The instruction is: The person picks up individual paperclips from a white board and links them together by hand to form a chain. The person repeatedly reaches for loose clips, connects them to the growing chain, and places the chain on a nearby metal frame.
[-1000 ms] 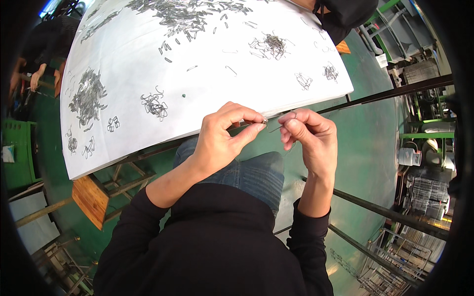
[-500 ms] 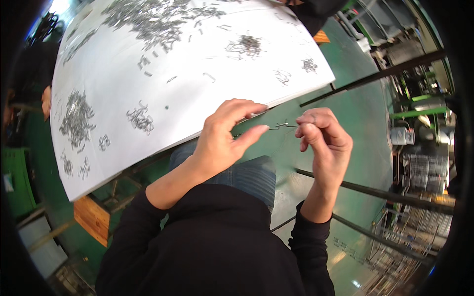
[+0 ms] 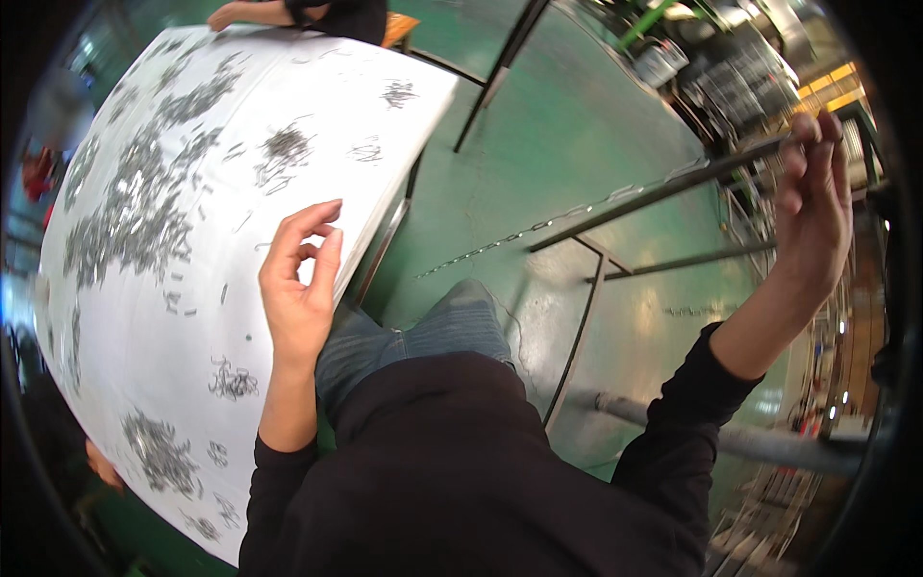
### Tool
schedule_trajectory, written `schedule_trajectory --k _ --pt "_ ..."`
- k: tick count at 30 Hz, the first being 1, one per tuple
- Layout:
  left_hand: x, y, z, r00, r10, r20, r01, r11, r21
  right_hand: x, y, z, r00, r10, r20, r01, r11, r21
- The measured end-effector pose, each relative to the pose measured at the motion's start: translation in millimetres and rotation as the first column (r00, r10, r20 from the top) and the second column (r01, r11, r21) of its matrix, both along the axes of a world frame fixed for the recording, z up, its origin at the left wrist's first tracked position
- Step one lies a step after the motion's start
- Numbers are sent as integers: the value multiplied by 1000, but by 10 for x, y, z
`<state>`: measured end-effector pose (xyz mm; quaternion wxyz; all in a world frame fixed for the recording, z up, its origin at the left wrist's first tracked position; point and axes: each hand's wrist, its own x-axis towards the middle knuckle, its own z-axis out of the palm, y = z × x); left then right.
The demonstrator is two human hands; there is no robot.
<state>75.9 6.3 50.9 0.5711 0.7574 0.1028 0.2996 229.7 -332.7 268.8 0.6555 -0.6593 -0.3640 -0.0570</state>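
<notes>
My right hand is raised far out to the right, with its fingers bunched and pointing up beside a dark metal bar. A thin metal chain stretches in a slanting line toward its fingertips; the last stretch blends into the bar, and the exact grip is hard to see. The chain's other end hangs free above the floor, in front of my knees. My left hand hovers by the table's right edge, fingers curled, with a gap between thumb and forefinger and nothing visible in it. Beyond it, small metal links lie spread over the white table.
Smaller heaps of bent wire pieces lie on the table. Another person's hand rests at its far edge, and a further hand at the left. Metal frame bars stand at the right over a green floor.
My right hand has swung far out to the right, and the chain now stretches out behind it. My left hand's fingers have come away from the chain. The view has turned right.
</notes>
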Motion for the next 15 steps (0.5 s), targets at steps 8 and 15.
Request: schedule_trajectory --k 8,15 --pt "227 8 34 992 -127 -16 126 991 -43 -151 -1046 791 923 -360 134 366 930 -21" --pt "461 -137 49 976 -213 -55 209 976 -65 -215 -2103 1050 743 -661 105 662 749 28"
